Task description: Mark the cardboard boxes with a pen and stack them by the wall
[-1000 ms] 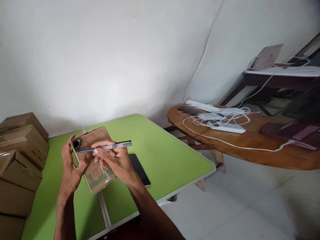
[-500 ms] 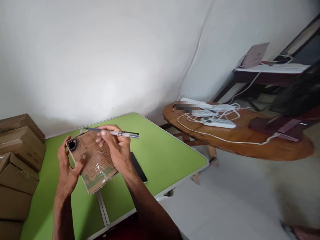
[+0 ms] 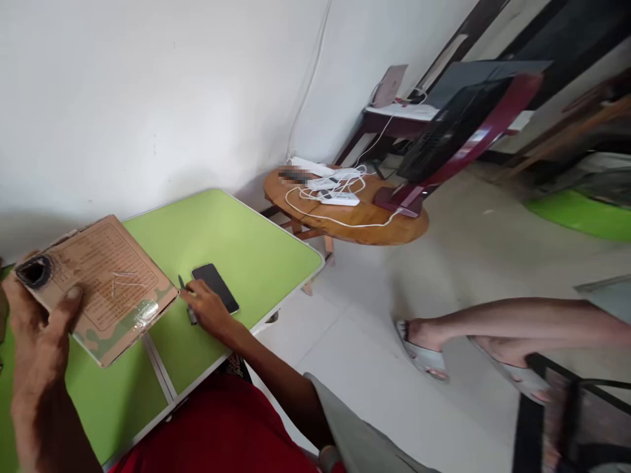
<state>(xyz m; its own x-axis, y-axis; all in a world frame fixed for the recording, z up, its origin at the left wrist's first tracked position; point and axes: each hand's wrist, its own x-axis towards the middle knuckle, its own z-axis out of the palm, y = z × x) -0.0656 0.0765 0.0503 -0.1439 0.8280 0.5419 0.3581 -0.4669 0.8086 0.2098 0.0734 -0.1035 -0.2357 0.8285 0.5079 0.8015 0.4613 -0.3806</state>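
Observation:
My left hand [image 3: 42,335] grips a brown cardboard box [image 3: 118,276] by its left side, thumb on the printed face. The box has a dark-edged hole in one corner, a green camouflage patch and shiny clear tape. It is tilted above the green table [image 3: 256,243]. Low over the table, right of the box, my right hand [image 3: 204,305] is closed on a pen [image 3: 192,315]; the fingers cover its middle and both ends show. A black smartphone [image 3: 217,287] lies just beyond that hand.
An oval wooden table [image 3: 374,234] holds white power strips and tangled cables [image 3: 340,187], beside a dark red stand with a black fan-like panel [image 3: 453,131]. Another person's legs [image 3: 513,322] are at the right. A laptop [image 3: 389,85] stands on a far desk.
My right hand has moved with the pen from over the box down to the tabletop beside the phone. The box has come closer, and the view has swung right, showing the other person's legs.

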